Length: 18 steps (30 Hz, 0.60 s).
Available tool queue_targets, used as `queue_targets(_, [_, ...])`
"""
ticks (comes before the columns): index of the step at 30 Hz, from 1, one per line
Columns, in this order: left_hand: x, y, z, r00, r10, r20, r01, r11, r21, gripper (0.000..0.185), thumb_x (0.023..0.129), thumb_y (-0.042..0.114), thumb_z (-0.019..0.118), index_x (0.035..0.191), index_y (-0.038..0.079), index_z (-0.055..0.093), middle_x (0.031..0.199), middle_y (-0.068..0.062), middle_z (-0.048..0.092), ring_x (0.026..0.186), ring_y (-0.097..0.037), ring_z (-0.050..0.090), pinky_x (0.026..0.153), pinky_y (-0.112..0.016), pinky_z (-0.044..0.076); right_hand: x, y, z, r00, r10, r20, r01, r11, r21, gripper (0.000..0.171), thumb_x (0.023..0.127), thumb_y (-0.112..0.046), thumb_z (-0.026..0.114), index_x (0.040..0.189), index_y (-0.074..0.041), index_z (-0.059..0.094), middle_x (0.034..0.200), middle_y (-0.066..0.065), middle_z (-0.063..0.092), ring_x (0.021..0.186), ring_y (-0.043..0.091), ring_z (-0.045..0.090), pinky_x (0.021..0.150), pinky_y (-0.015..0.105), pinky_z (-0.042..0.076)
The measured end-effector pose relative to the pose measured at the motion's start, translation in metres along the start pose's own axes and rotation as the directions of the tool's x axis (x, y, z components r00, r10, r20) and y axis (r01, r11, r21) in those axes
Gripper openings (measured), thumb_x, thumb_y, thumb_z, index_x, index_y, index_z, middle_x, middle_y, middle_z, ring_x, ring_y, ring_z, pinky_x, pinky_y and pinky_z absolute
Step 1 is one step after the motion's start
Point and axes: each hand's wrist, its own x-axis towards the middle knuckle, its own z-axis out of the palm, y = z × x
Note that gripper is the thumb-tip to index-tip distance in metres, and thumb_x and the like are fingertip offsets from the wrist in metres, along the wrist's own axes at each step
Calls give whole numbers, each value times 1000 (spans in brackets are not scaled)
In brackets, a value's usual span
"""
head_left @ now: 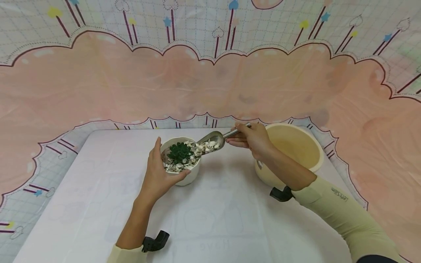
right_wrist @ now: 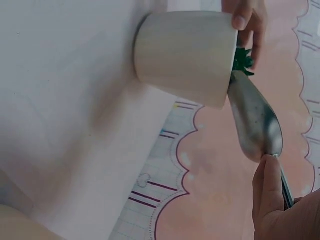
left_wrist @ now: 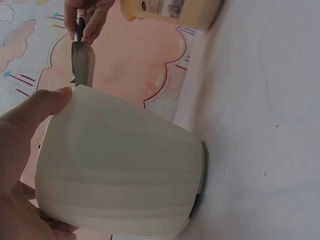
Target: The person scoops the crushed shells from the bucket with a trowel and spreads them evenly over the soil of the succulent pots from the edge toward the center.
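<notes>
Left hand (head_left: 160, 174) of mine wraps the white pot (head_left: 189, 174) on the counter (head_left: 210, 219); right hand (head_left: 251, 138) grips a metal scoop (head_left: 210, 140) tipping pebbles (head_left: 205, 147) around the succulent (head_left: 179, 151). Tilting too fast could scatter stones over the rim.

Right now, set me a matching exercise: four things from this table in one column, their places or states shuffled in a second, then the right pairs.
Things:
1. pot
2. scoop
3. basin
4. plant

Places or states:
A. stands behind the right forearm, to the right of the pot
B. sits in the pot, with pale pebbles around it
C. gripped round its side by the left hand
D. held by its handle in the right hand, its tip over the pot's rim, carrying pebbles

Pairs: 1-C, 2-D, 3-A, 4-B
</notes>
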Motion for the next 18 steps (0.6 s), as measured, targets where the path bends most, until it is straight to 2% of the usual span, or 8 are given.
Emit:
queue_targets(7, [-3, 1, 0, 1000, -4, -1, 4, 1000, -4, 133, 74, 26, 97, 169, 5, 5, 162, -31, 25, 147, -44, 30, 116, -65, 33, -1, -1, 2, 1000, -7, -10, 7, 1000, -14, 34, 113, -13, 51, 120, 18, 60, 87, 15, 77, 77, 22, 78, 80, 34, 61])
queue_targets(18, [-8, 3, 2, 1000, -7, 4, 7, 1000, -18, 132, 76, 26, 96, 169, 5, 5, 162, -31, 25, 147, -44, 30, 116, -65, 33, 4, 3, 6, 999, -14, -44, 15, 1000, 24, 34, 112, -14, 53, 124, 17, 58, 86, 15, 76, 78, 22, 78, 80, 35, 61])
